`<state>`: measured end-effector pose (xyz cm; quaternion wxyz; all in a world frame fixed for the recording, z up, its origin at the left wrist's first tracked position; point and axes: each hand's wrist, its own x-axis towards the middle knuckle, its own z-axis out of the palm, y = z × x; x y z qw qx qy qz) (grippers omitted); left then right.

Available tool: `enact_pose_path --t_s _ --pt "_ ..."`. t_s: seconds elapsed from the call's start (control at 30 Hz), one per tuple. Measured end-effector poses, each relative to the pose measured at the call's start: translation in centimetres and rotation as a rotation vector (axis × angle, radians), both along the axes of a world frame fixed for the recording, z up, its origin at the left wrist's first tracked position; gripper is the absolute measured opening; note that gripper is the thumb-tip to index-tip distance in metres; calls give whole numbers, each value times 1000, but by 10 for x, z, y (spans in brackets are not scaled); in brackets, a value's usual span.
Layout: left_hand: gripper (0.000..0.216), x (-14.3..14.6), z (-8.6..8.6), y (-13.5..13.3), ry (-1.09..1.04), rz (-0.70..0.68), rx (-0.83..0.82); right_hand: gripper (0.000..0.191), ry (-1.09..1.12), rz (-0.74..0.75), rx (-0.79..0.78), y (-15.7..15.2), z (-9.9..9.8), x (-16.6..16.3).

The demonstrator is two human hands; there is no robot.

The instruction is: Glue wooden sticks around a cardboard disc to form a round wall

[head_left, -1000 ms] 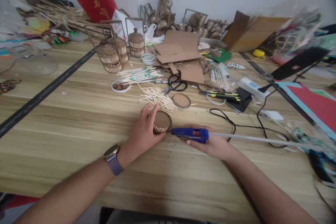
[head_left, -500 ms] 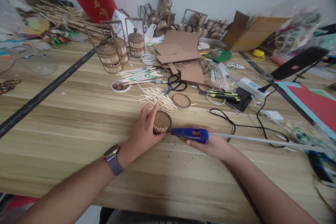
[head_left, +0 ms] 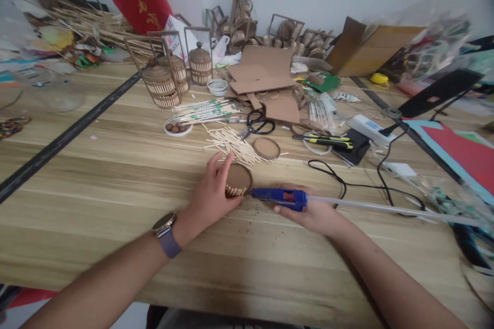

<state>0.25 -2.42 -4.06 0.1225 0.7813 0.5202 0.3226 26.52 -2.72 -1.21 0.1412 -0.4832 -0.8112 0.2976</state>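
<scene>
My left hand (head_left: 211, 193) is wrapped round a small round cardboard disc with short wooden sticks along its rim (head_left: 238, 180), steadying it on the wooden table (head_left: 116, 185). My right hand (head_left: 309, 212) grips a blue glue gun (head_left: 278, 196), a long clear glue stick (head_left: 386, 208) trailing out to the right. The gun's nozzle touches the disc's right edge. A watch with a purple strap (head_left: 165, 229) is on my left wrist.
Behind the disc lie a loose pile of wooden sticks (head_left: 231, 143), a second cardboard disc (head_left: 266, 147), black scissors (head_left: 258, 122), a yellow-black cutter (head_left: 324, 139) and a black cord (head_left: 347, 180). Finished stick baskets (head_left: 162, 82) and cardboard pieces (head_left: 266, 79) stand farther back.
</scene>
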Motion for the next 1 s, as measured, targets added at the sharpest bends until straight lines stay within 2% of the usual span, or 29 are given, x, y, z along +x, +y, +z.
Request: enact_pose_path --t_s 0.13,0.27,0.33,0.5,0.57,0.63,0.67,0.77,0.83,0.93,1.0 --pt "108 0 -1 0 6 1 -1 42 6 -56 -6 1 -1 0" --pt "107 -1 -1 0 -4 -8 -8 43 139 -90 -104 4 14 3" --pt "107 -1 -1 0 -9 -12 -9 49 193 -106 -241 7 23 8" --pt "107 -1 -1 0 6 -4 -6 66 216 12 -749 12 34 17" --pt "108 -1 -1 0 7 -6 -8 67 156 15 -832 12 36 17" --pt "107 -2 -1 0 0 -10 -12 64 41 16 -760 12 37 18" --pt "107 -2 -1 0 -5 -13 -14 64 -24 16 -661 12 38 18" --pt "106 -2 -1 0 -17 -16 -22 57 -182 -10 -244 18 43 16" --pt "105 -1 -1 0 -23 -17 -24 45 -237 -51 -17 24 47 7" --pt "104 -1 1 0 -25 -11 -33 21 -284 -65 168 37 52 -19" --pt "105 -1 2 0 -22 -4 -42 16 -302 -8 213 48 53 -42"
